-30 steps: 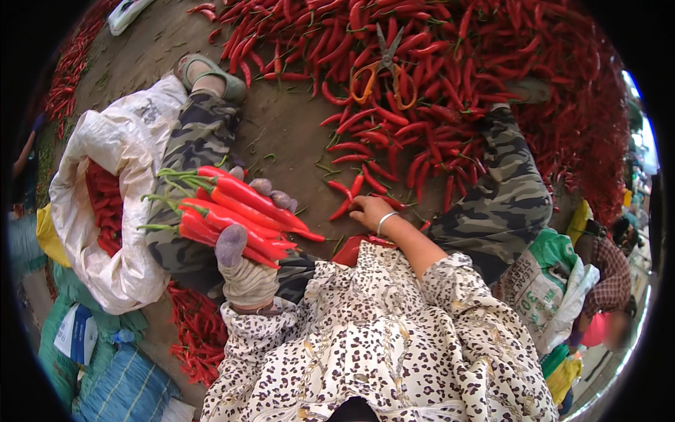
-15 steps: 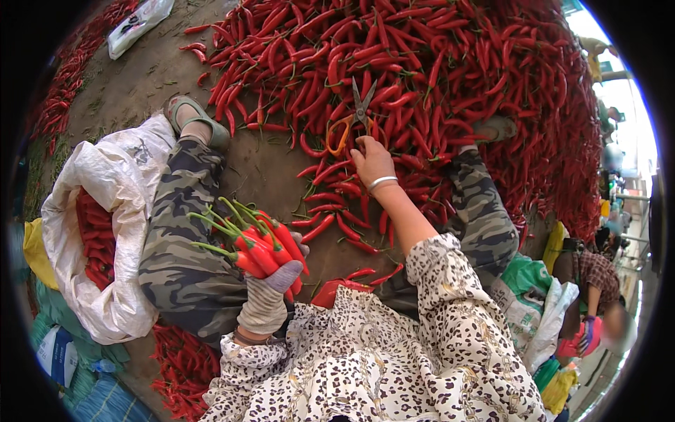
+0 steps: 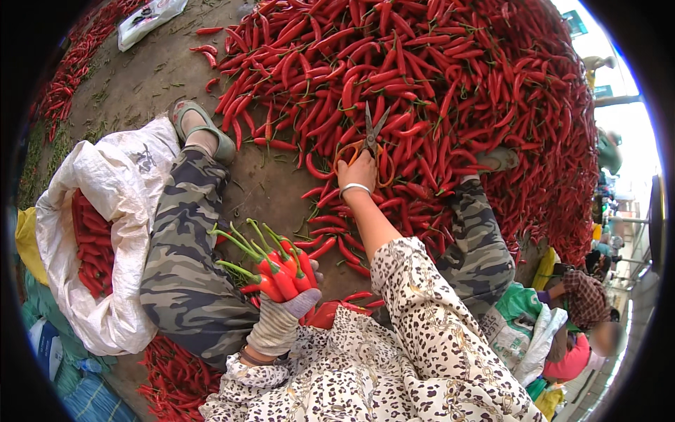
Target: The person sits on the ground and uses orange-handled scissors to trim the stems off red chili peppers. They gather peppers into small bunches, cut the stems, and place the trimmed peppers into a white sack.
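Resting the right grip on the scissors at the orange-handled end, out in front, on the near part of the pile. Hiding part of the loops under the hand; not showing whether closing on them or only touching, so cannot tell. Running long axis away from the body, pointing tips outward, parting blades in a V, placing pivot just beyond the fingers. Lying far nearer the right grip than the left. Stretching the right arm forward, angling a little left, showing the back of the hand, wearing a bracelet at the wrist. Clutching a bunch of red peppers in the gloved left grip, well apart from the scissors, closer to the body and off left. Fanning green stems outward and leftward. Holding the left forearm close to the torso, beside the left leg.
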{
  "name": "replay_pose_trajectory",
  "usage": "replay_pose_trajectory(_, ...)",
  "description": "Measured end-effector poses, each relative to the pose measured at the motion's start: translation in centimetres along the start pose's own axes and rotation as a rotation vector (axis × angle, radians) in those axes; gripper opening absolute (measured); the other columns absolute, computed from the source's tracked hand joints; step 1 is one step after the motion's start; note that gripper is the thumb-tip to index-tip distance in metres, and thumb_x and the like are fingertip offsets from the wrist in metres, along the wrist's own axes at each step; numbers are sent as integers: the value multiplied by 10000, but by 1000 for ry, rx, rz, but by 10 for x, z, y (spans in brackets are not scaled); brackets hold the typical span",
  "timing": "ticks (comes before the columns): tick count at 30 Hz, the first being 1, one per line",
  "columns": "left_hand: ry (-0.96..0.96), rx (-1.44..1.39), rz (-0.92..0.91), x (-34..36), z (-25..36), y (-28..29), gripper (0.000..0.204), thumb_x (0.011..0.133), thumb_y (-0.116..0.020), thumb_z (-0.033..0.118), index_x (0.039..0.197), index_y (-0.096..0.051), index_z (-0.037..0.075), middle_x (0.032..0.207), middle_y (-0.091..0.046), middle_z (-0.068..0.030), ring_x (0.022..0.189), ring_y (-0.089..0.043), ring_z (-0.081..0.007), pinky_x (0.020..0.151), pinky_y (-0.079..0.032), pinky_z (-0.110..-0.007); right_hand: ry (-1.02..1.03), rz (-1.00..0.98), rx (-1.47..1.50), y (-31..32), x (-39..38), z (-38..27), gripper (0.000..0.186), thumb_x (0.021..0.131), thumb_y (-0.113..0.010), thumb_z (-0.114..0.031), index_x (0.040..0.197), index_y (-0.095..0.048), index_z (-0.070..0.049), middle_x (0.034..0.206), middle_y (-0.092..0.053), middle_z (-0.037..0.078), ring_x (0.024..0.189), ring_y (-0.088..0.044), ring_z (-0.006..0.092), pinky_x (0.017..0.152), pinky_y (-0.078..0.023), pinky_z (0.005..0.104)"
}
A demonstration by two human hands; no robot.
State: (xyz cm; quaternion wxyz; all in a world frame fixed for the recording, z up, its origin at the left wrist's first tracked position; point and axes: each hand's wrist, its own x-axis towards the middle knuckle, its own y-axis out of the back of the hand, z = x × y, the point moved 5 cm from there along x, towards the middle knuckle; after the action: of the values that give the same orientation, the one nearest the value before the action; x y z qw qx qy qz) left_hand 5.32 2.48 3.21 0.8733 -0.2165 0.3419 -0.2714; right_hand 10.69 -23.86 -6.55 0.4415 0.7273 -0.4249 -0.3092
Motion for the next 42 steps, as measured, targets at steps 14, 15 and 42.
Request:
replay_pose_trajectory(14,-95,-38,38,6,-6,11,584,698,-662,4,1218,-409,88,1046,-563,-95,923,-582,-221,803,-494,-355,121,-323,622,90,-38,45,298,744,-667,-188,965,-612,5,932,-634,112,846,-604,181,757,-454,281)
replay_pose_trajectory(15,-103,-28,55,5,-4,12,562,709,-656,1,1211,-417,86,1037,-569,-94,914,-585,-219,800,-496,-352,153,-306,637,92,-42,54,293,749,-668,-164,984,-606,-1,932,-624,81,841,-583,147,749,-451,263)
replay_pose_trajectory(42,-89,40,103,15,-10,8,608,691,-689,12,1215,-398,110,1028,-561,-60,919,-560,-175,800,-476,-308,115,-737,1681,185,-134,68,287,711,-576,-76,975,-465,-61,1167,-467,109,1106,-516,296,921,-428,415)
